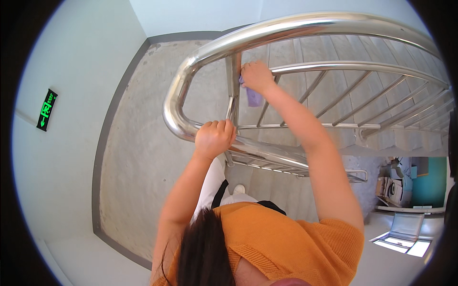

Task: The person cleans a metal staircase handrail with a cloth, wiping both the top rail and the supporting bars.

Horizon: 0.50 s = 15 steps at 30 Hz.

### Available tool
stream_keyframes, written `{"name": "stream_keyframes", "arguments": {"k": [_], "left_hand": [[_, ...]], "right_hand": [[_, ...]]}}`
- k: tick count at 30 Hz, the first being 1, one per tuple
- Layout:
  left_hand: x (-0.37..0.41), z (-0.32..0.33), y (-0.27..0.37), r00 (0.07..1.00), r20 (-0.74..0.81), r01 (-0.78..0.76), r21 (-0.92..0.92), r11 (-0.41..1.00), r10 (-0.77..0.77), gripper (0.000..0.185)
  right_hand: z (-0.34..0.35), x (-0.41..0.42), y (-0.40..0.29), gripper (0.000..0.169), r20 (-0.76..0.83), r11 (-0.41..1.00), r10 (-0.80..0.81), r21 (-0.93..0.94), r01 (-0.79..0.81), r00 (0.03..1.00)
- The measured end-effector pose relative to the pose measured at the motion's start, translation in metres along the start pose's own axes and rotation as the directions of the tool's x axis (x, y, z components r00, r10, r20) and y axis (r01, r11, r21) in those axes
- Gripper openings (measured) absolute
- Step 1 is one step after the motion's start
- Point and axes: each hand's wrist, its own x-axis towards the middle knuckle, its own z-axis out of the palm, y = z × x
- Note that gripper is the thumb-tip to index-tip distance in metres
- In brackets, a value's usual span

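My left hand (215, 139) is closed over the near run of a thick, polished stainless steel handrail (178, 98), just past its rounded end. Farther off, my right hand (257, 75) reaches through the railing's far side and holds a purple cloth (254, 97). Part of the cloth hangs below my fingers; the rest is hidden under them. That hand is beside an upright metal post (234, 77), at the end of the thinner middle rail (322, 67). Whether the cloth presses on the post or the rail, I cannot tell.
Concrete stairs (343, 85) rise behind slanted-looking balusters (349, 98). The grey landing floor (132, 150) meets pale walls with a dark skirting band (107, 143). A lit green exit sign (47, 109) is on the left wall. Boxes (391, 187) and a window (404, 243) appear at lower right.
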Motion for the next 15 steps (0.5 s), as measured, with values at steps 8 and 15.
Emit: {"name": "stream_keyframes", "arguments": {"k": [8, 15], "left_hand": [[-0.005, 0.001, -0.007, 1.000, -0.013, -0.009, -0.029, 1.000, 0.009, 0.021], [-0.007, 0.004, -0.004, 0.999, -0.053, -0.011, -0.030, 0.999, 0.009, 0.022]], "right_hand": [[-0.039, -0.037, 0.047, 0.030, -0.090, 0.971, 0.199, 0.149, -0.185, 0.976], [-0.087, -0.104, 0.134, 0.035, -0.442, 0.911, 0.296, -0.138, -0.390, 0.847]]}}
